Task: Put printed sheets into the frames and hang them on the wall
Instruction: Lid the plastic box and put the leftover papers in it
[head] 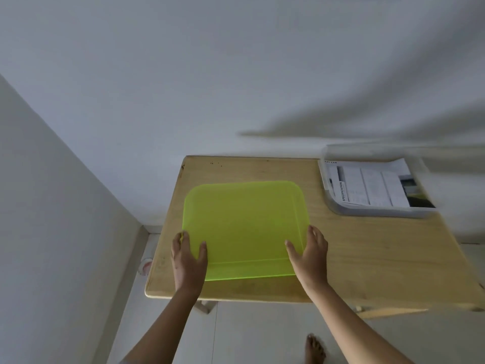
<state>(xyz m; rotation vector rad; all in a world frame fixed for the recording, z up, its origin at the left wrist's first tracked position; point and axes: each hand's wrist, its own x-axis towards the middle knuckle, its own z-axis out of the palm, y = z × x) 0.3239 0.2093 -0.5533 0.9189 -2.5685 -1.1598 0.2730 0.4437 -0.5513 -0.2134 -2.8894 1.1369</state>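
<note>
Left hand (188, 260), right hand (311, 254) hold frame (244, 224), tray (372, 213)

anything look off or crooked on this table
The printed sheets lie skewed in the clear tray, not square with its walls. The table has a chipped far left corner with dark specks nearby. The green frame looks fine.

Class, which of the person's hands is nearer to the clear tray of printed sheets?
Right. The right hand holds the green frame at its right edge, on the clear tray side; the left hand holds the far left edge.
</note>
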